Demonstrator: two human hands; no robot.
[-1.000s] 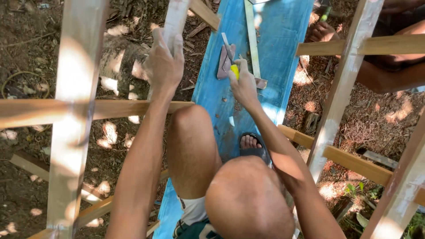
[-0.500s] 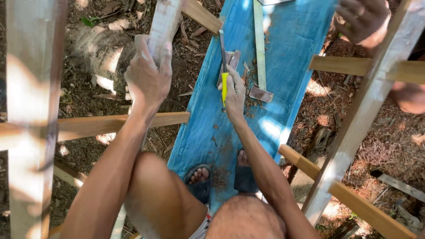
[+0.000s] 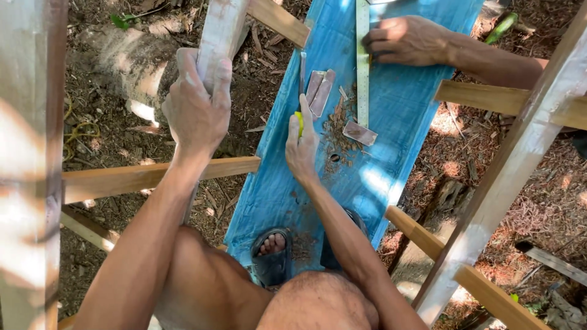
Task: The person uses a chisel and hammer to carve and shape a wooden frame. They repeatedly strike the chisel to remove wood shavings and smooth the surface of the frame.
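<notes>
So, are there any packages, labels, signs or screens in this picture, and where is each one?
None in view: no package, label, sign or screen.
Nearest thing: a long pale metal ruler with fine markings, lying lengthwise on the blue board, under another person's hand.
The right hand holds a yellow-handled tool; the left hand grips a pale wooden post.

Sun-dappled, leaf-littered dirt ground (image 3: 122,91)
</notes>
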